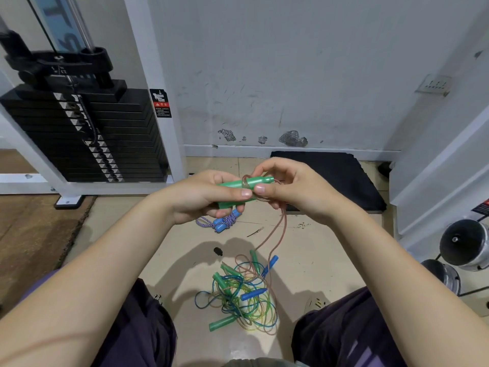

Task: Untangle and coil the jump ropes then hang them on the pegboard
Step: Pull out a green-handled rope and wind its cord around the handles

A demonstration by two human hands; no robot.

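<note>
My left hand (209, 194) grips a green jump-rope handle (258, 181), held level at chest height. My right hand (293, 188) pinches the pinkish clear cord (284, 223) where it loops round that handle. The cord hangs down to a tangled pile of ropes (243, 295) on the floor between my knees, with green and blue handles and blue, yellow-green and pink cords mixed together. A purple-and-white braided rope with blue handles (223, 222) lies bundled on the floor just below my left hand. No pegboard is in view.
A black weight stack (87, 136) in a white frame stands at the left. A black mat (333, 178) lies against the scuffed wall ahead. Chrome dumbbells (465, 245) sit at the right. A brown mat (31, 234) covers the floor at the left.
</note>
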